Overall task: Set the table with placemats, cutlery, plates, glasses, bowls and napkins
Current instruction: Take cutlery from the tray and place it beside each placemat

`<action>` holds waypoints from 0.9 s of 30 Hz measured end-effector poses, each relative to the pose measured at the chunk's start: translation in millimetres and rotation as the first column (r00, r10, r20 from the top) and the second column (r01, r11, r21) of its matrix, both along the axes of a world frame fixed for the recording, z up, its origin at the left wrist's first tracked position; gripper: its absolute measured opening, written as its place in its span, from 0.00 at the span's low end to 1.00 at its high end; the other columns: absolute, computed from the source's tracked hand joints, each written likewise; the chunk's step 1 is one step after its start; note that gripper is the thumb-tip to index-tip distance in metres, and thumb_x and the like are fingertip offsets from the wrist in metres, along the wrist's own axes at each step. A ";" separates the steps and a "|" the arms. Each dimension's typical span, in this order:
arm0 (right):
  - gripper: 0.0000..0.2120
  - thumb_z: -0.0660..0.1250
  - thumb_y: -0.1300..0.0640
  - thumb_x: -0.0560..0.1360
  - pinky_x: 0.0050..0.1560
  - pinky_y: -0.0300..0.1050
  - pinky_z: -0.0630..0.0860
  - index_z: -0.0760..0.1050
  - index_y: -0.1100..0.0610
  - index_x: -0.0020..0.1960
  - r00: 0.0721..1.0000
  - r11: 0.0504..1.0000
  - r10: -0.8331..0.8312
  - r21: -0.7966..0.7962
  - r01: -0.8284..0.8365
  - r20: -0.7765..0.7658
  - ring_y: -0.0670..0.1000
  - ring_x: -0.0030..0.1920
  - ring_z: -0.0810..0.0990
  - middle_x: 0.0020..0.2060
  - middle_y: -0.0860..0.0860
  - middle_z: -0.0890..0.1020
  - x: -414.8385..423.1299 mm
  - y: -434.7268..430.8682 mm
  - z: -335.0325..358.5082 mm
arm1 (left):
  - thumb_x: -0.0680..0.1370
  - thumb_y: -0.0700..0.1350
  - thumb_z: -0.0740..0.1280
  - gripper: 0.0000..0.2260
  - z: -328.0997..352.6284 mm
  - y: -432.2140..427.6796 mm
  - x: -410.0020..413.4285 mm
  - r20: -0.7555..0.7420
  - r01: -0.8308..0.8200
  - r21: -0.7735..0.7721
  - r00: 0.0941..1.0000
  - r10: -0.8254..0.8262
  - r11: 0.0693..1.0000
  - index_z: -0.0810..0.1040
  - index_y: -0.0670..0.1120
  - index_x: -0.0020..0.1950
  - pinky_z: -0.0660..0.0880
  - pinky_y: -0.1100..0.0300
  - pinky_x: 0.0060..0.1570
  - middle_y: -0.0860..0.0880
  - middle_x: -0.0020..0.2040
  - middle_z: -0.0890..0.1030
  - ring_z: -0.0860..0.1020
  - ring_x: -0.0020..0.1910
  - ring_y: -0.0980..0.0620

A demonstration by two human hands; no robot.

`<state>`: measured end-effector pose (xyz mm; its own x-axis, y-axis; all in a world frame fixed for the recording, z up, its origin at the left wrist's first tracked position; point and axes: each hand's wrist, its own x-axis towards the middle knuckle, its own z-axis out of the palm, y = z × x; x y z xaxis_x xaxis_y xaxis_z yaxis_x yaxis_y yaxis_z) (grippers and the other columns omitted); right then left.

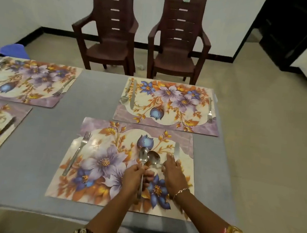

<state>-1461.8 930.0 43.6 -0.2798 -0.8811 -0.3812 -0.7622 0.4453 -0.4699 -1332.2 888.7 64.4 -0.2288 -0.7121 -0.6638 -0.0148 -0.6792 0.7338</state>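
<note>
Left grip [135,175] curled round long spoon [143,157], lower centre of frame, over near placemat [93,166]. Right grip [172,171] fingers mostly straight at second spoon [153,157]; can't tell if pinching. Probably best laid just right of knife [176,151], parallel.

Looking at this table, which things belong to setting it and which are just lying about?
Belongs to the job:
nearest floral rectangular placemat; steel fork; steel table knife; long steel spoon gripped by left hand; second steel spoon pinched by right hand.

Lying about:
brown plastic armchair on the left; matching armchair on the right; blue object on the floor.
</note>
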 end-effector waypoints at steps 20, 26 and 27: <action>0.04 0.69 0.60 0.72 0.48 0.43 0.74 0.81 0.59 0.41 0.605 0.628 -0.742 -0.017 0.778 0.289 0.54 0.43 0.80 0.34 0.52 0.82 -39.3 9.7 13.2 | 0.75 0.37 0.67 0.06 -9.2 -1.5 -41.2 0.203 0.307 -0.267 0.944 -0.258 0.913 0.72 0.44 0.40 0.71 0.58 0.37 0.46 0.35 0.78 0.74 0.29 0.54; 0.09 0.63 0.59 0.76 0.43 0.39 0.71 0.80 0.61 0.49 0.809 0.804 -0.587 -0.138 0.578 -0.036 0.56 0.48 0.80 0.46 0.57 0.82 -37.3 22.1 21.5 | 0.78 0.35 0.60 0.09 -11.2 1.1 -56.7 0.167 0.272 -0.286 0.958 -0.231 0.919 0.69 0.46 0.40 0.68 0.66 0.23 0.48 0.34 0.80 0.72 0.23 0.56; 0.09 0.62 0.61 0.77 0.44 0.40 0.71 0.80 0.60 0.52 0.841 0.846 -0.526 -0.183 0.501 -0.128 0.55 0.50 0.79 0.49 0.56 0.81 -34.4 24.9 21.9 | 0.78 0.36 0.59 0.09 -11.4 1.9 -56.1 0.163 0.262 -0.276 0.961 -0.224 0.925 0.69 0.46 0.41 0.67 0.68 0.21 0.48 0.34 0.80 0.72 0.24 0.55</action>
<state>-1496.2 954.9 65.5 -0.7550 -0.6321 -0.1746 -0.5138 0.7356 -0.4415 -1388.3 890.6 53.0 -0.3473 -0.8118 -0.4695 -0.2578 -0.3987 0.8801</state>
